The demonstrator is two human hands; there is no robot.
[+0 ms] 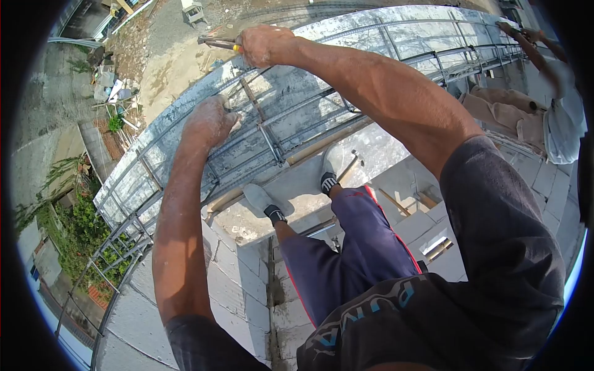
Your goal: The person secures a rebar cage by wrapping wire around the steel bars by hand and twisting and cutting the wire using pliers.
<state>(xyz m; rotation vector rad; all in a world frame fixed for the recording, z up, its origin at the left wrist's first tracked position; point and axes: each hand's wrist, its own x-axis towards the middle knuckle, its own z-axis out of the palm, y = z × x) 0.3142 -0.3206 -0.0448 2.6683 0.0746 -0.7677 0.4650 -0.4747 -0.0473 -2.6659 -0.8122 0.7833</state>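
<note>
My right hand [265, 47] is closed around a pair of pliers [220, 42] with a yellow grip, raised past the far edge of a pale, stained formwork panel [318, 80]. The jaws point left. My left hand [209, 122], dusty and with fingers curled, is over the near-left part of the panel. What it pinches, if anything, is too small to tell. Beneath and between my hands runs a cage of steel rebar [266, 133] with cross ties. A hammer [350, 166] lies beside my right foot.
My feet stand on a concrete ledge [247, 226] beside a block wall [232, 278]. Ground with rubble and plants [80, 238] lies far below at left. Another person's hand [508, 28] touches the panel's far right end. Brown sacks [504, 111] lie at right.
</note>
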